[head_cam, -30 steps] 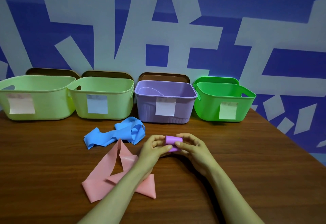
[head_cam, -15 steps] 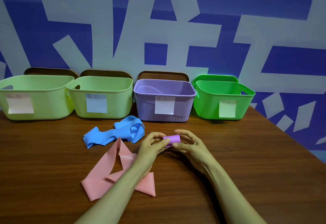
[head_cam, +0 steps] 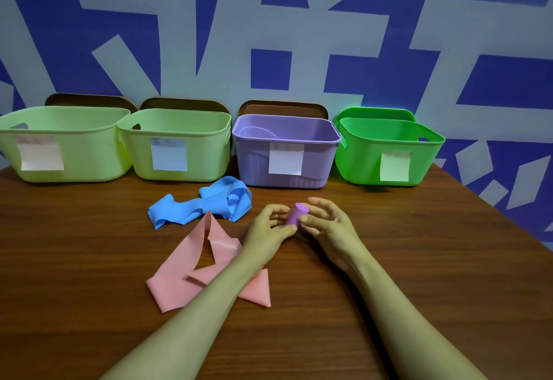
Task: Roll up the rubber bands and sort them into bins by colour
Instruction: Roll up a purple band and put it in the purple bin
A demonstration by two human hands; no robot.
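Observation:
A rolled purple band stands tilted on end between my two hands, just in front of the purple bin. My left hand pinches its lower end with thumb and fingers. The fingers of my right hand curl round its right side. Left of my hands, a loose blue band lies crumpled on the table. A flat pink band lies partly under my left forearm.
Four bins with paper labels line the back of the wooden table: two pale green ones at left, then the purple one, then a bright green one. The table's right edge runs diagonally by the wall.
The purple roll has turned from lying sideways between my hands to pointing away from me, tilted upward. My right fingers have loosened around it. The other bands have not moved.

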